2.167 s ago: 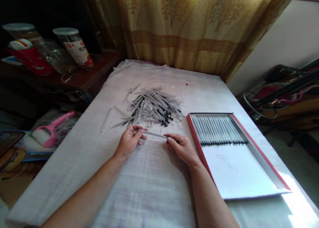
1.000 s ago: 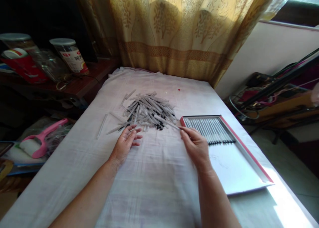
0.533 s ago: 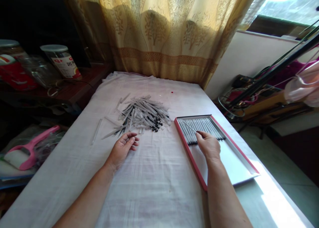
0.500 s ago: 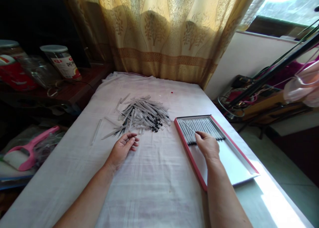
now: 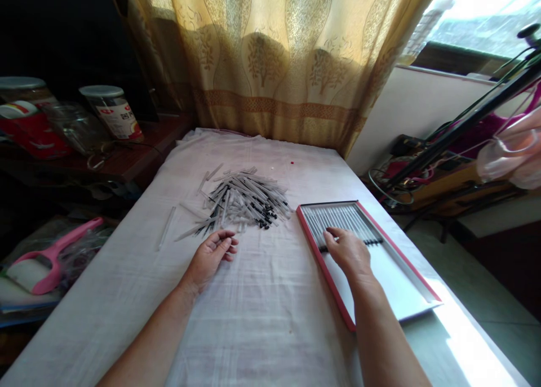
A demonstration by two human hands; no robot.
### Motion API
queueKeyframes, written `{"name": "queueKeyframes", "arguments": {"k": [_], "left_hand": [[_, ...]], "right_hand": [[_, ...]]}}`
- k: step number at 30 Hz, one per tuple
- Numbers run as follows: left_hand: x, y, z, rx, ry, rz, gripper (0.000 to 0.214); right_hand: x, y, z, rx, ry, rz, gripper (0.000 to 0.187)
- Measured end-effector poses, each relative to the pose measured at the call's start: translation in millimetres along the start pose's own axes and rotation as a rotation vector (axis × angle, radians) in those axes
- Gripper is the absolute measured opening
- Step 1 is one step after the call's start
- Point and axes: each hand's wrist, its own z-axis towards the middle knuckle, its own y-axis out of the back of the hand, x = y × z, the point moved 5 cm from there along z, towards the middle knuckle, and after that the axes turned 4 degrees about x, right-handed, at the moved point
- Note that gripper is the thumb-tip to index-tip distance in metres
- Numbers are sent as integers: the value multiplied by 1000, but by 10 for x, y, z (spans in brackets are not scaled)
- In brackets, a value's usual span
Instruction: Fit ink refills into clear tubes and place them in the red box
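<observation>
My right hand (image 5: 345, 252) is over the shallow red-rimmed tray (image 5: 325, 285), thumb and index finger slightly apart at the left part of a row of pens (image 5: 346, 218). These slim, clear-and-grey pens have black ends and lie side by side in the tray's far half; my hand hides some of them. On the white cloth, my left hand (image 5: 214, 253) rests with loosely curled fingers, and nothing shows in it. Just beyond it spreads a loose pile of similar pens (image 5: 249, 192), mixed with clear pieces. A single clear tube (image 5: 166, 228) lies apart to the left.
A small red bit (image 5: 292, 163) lies on the cloth near the back. Left of the table are a shelf with a lidded jar (image 5: 114, 114) and a pink-handled roller (image 5: 54, 254). A patterned curtain (image 5: 262, 66) hangs behind; a black pole (image 5: 465, 116) slants at right.
My right hand has moved slightly left in the tray, and the slanted pen it held no longer stands out from the row. The left hand keeps its pose; the view has shifted slightly.
</observation>
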Motion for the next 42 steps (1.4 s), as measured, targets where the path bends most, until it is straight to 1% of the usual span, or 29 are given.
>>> {"name": "queueKeyframes", "arguments": {"k": [2, 4, 7, 9, 12, 15, 17, 21, 25, 31, 35, 38, 40, 42], "left_hand": [[-3, -1, 1, 2, -2, 1, 50], [-3, -2, 2, 2, -5, 1, 50], [0, 0, 4, 2, -8, -5, 49], [2, 1, 5, 6, -8, -11, 49], [8, -1, 7, 12, -6, -18, 49], [18, -3, 12, 10, 4, -23, 50], [21, -6, 15, 12, 4, -23, 50], [15, -10, 12, 28, -8, -20, 47], [18, -6, 8, 36, -10, -12, 45], [11, -19, 4, 46, -9, -6, 43], [15, -19, 8, 55, -14, 0, 41], [54, 0, 17, 55, -32, 39, 41], [50, 33, 12, 8, -102, 120, 39], [-29, 78, -29, -105, -272, 288, 34]], "right_hand": [[176, 82, -26, -49, 69, 21, 34], [419, 122, -43, -73, 166, 38, 32], [821, 61, -18, -34, 300, 26, 30], [1034, -25, 48, -9, 325, 1, 30], [1220, -154, 204, 23, 285, -39, 33], [1274, -222, 371, 42, 210, -75, 36], [1292, -226, 460, 35, 192, -81, 37], [1361, -238, 579, 34, 226, -108, 39], [1433, -303, 662, 49, 258, -153, 35], [1461, -363, 730, 41, 268, -157, 32], [1431, -300, 677, 25, 260, -141, 33], [1349, -192, 531, -45, 253, -46, 33], [1269, -137, 367, -95, 275, 70, 30], [1199, -137, 161, -89, 339, 176, 25]]}}
